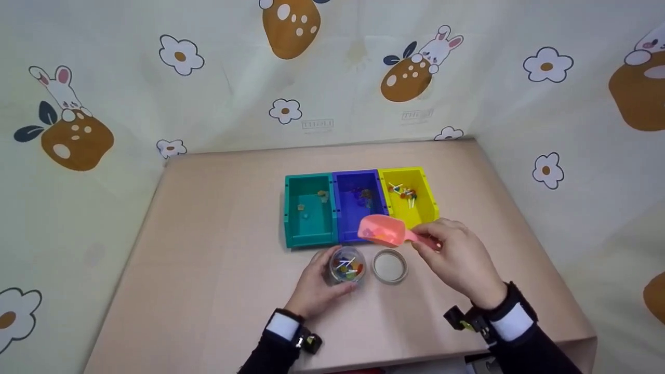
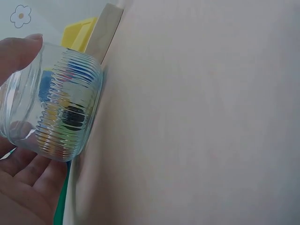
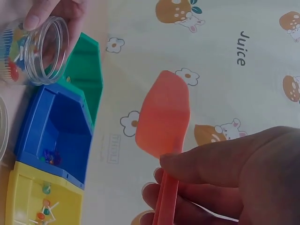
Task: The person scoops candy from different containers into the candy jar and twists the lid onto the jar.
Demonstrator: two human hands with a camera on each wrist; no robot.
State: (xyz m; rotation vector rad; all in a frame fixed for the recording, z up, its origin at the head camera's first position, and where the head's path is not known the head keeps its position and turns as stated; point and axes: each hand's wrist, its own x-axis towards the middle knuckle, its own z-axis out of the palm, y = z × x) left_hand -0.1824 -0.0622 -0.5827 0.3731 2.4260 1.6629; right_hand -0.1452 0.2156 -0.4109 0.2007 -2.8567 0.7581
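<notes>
My left hand (image 1: 319, 288) grips a clear ribbed glass jar (image 1: 347, 266), open at the top, with small coloured pieces and white sticks inside. In the left wrist view the jar (image 2: 61, 103) is seen from the side, between thumb and fingers. My right hand (image 1: 460, 254) holds a translucent pink scoop (image 1: 383, 230) by its handle, above the front of the bins. Orange and purplish patches show in or through the scoop's bowl; I cannot tell which. A round silver-rimmed lid (image 1: 389, 266) lies on the table just right of the jar.
Beyond the hands stand three joined bins: green (image 1: 311, 240), blue (image 1: 348, 223) and yellow (image 1: 428, 202). Small pieces lie in the green and blue ones; coloured pieces on white sticks lie in the yellow. A patterned cloth (image 1: 223, 104) hangs behind the table (image 1: 208, 259).
</notes>
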